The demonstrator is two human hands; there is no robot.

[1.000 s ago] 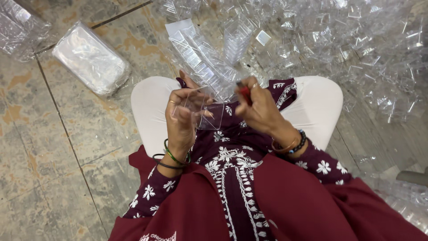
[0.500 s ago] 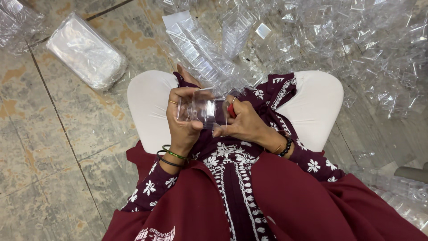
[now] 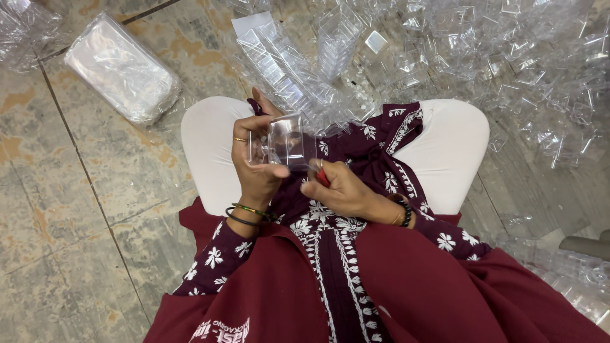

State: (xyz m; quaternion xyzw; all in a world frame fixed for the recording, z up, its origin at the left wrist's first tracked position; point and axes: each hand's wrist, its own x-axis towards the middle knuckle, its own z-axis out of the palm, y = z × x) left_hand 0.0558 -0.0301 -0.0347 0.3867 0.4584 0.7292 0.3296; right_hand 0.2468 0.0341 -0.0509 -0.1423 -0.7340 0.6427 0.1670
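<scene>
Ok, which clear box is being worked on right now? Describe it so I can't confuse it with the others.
Start at the white-clad knees. Between them, the left hand holds a small clear plastic box, with the right hand just below. Unlike the clear pile on the floor, it alone is raised in a hand.

Hidden and cut-off parts around the clear box held over the lap

The left hand covers the near left side of the small clear box, so that side's edge cannot be told; the right hand hides the box's lower right corner, and most of a small red thing pinched in its fingers, whose kind cannot be told. The heap of clear plastic boxes runs off the top and right edges, single pieces blurring together. The wrapped bundle of clear pieces hides its contents behind glare. A crumpled clear bag is cut by the left edge. A grey object is cut by the right edge, unidentifiable.
</scene>
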